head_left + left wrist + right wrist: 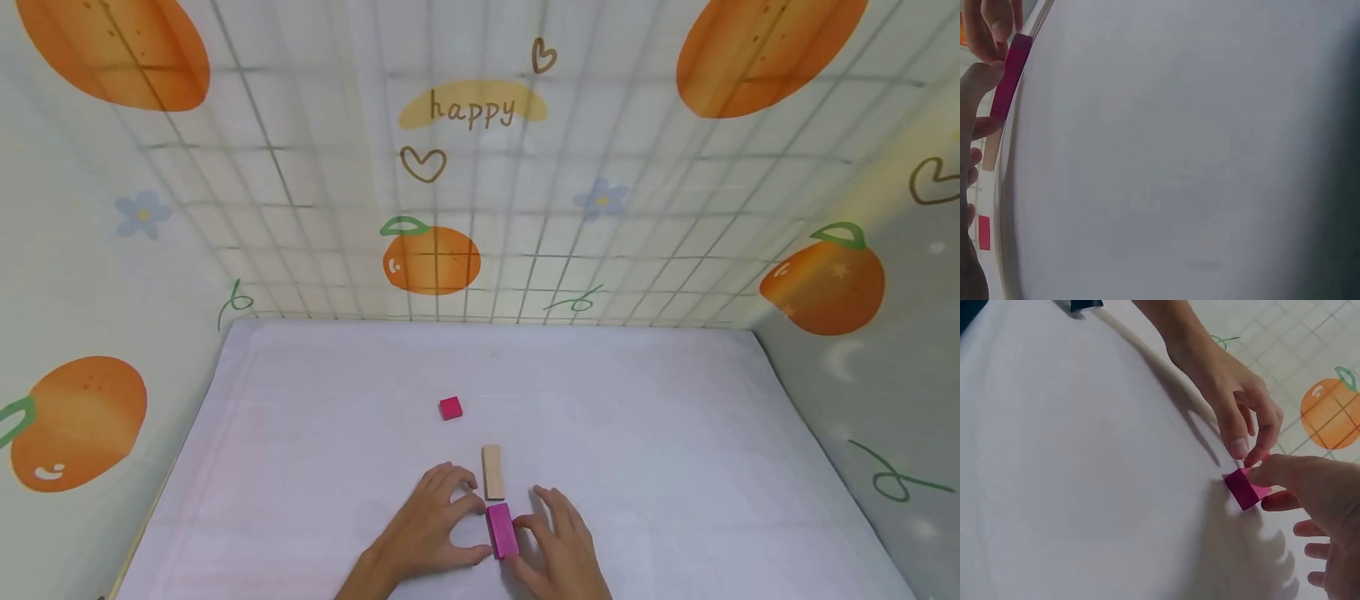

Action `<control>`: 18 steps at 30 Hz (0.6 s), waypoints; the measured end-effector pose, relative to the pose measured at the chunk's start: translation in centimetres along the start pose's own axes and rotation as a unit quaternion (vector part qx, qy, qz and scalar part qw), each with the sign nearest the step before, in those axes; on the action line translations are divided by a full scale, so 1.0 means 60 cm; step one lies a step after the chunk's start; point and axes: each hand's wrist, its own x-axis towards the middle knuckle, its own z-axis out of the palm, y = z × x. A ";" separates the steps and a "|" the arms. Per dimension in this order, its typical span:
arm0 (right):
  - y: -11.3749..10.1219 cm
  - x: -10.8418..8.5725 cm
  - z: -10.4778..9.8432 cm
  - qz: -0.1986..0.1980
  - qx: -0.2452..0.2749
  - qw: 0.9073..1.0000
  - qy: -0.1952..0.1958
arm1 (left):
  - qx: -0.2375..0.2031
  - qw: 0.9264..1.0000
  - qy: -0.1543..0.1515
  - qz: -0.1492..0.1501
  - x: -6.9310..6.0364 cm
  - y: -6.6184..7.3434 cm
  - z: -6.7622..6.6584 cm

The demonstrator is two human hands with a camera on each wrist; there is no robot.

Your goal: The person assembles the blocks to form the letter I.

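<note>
A magenta block (pixel 502 530) lies on the white surface between both hands. At its left side, the left hand (pixel 423 529) touches it with curved thumb and index finger, one towards each end. My right hand (pixel 562 550) has its thumb and index finger against the right side and near end. The block (pixel 1244 489) shows its near end in the right wrist view, with the right thumb over its side. In the left wrist view, left-hand fingertips meet the block (pixel 1011 81). A plain wooden block (pixel 492 472) lies just beyond it, nearly in line.
A small red block (pixel 451 407) lies farther back, left of the wooden one. Behind the white table surface (pixel 315 392) hangs a curtain (pixel 510 192) printed with oranges, and similar cloth rises at both sides. A dark object (pixel 1086 305) shows at the right wrist view's top edge.
</note>
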 end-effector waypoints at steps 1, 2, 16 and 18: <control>0.002 0.000 0.001 -0.006 -0.003 1.000 -0.003 | 0.003 1.000 -0.003 0.001 0.000 0.002 0.000; 0.003 -0.001 0.002 -0.011 -0.008 1.000 -0.002 | 0.008 1.000 -0.004 0.001 0.000 0.004 0.001; 0.021 0.000 0.028 -0.092 0.011 0.993 0.071 | 0.013 1.000 0.012 0.007 -0.002 0.005 0.006; 0.018 0.000 0.027 -0.082 0.014 0.994 0.065 | 0.012 1.000 0.013 0.005 -0.003 0.005 0.007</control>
